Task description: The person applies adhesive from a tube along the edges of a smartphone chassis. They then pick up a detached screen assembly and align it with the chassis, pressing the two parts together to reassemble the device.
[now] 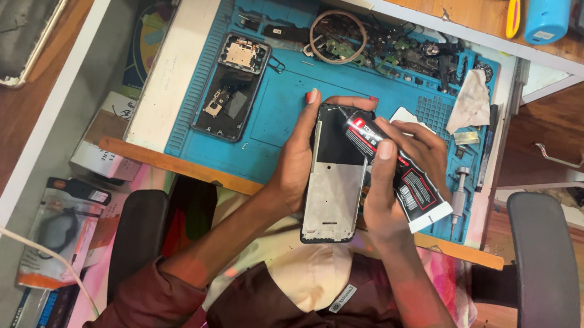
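My left hand [298, 150] grips the left edge of a bare phone frame [333, 189], holding it flat over the front edge of a blue work mat [290, 107]. In my right hand [393, 184] is a black and red glue tube [405, 178] with a white tail end. Its tip rests at the top right corner of the frame. A second opened phone body [231, 87], with its inner boards showing, lies on the mat to the left.
Loose phone parts and a wire ring [338, 37] crowd the mat's far edge. A crumpled cloth [471, 103] and a screwdriver [459, 194] lie at right. Another phone shell [10, 19] sits on the wooden desk at left. Chair arms flank my lap.
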